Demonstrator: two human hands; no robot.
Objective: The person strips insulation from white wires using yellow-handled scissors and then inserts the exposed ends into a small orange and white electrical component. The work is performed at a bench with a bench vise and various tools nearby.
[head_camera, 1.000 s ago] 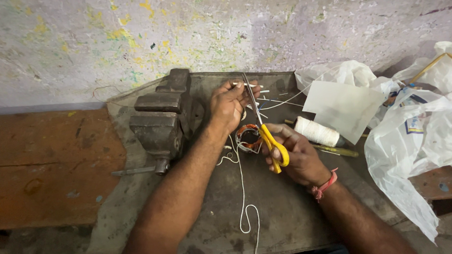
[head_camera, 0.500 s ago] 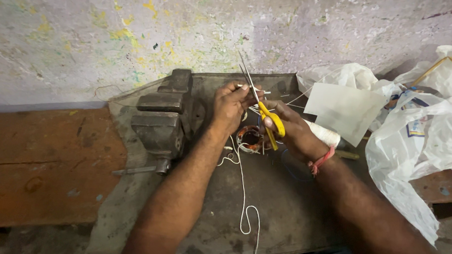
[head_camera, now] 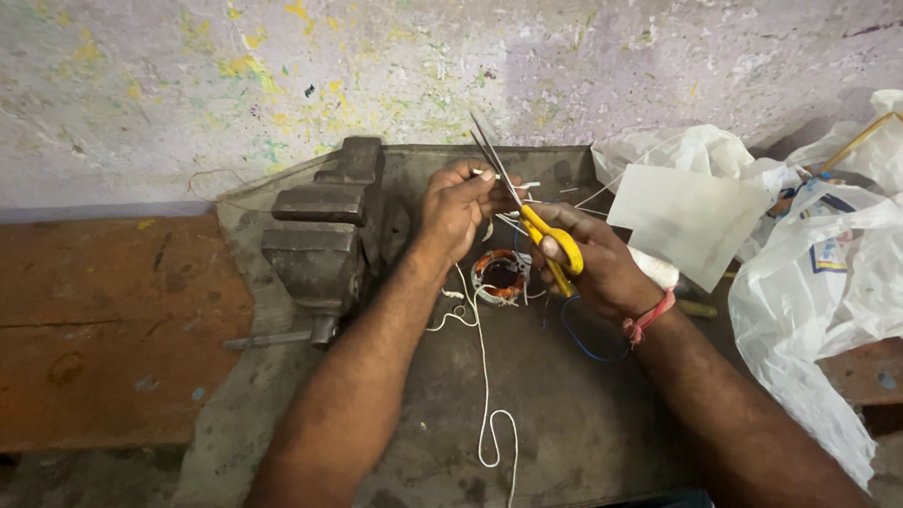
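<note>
1. Scissors (head_camera: 533,212), yellow handles, in our right hand (head_camera: 596,269); fingers closed through the loops, blades parted and pointing to 11 o'clock. We judge them light and rigid, best held by the loops.
2. Thin white wire ends (head_camera: 509,186), pinched in our left hand (head_camera: 458,209), just beside the blades. Soft, springy, likely to slip; we would hold them close to the cut.
3. Copper coil (head_camera: 499,276), at 6 o'clock below both hands on the metal bench top (head_camera: 586,419). We judge it dense, its windings fragile.
4. White cord (head_camera: 487,385), trailing from the coil to 6 o'clock, cut off by the frame edge.
5. Bench vise (head_camera: 322,239), at 9 o'clock of the hands.
6. Plastic bags (head_camera: 831,267), at 3 o'clock; contents hidden.
7. Whether the blades touch the wire, we cannot tell.
</note>
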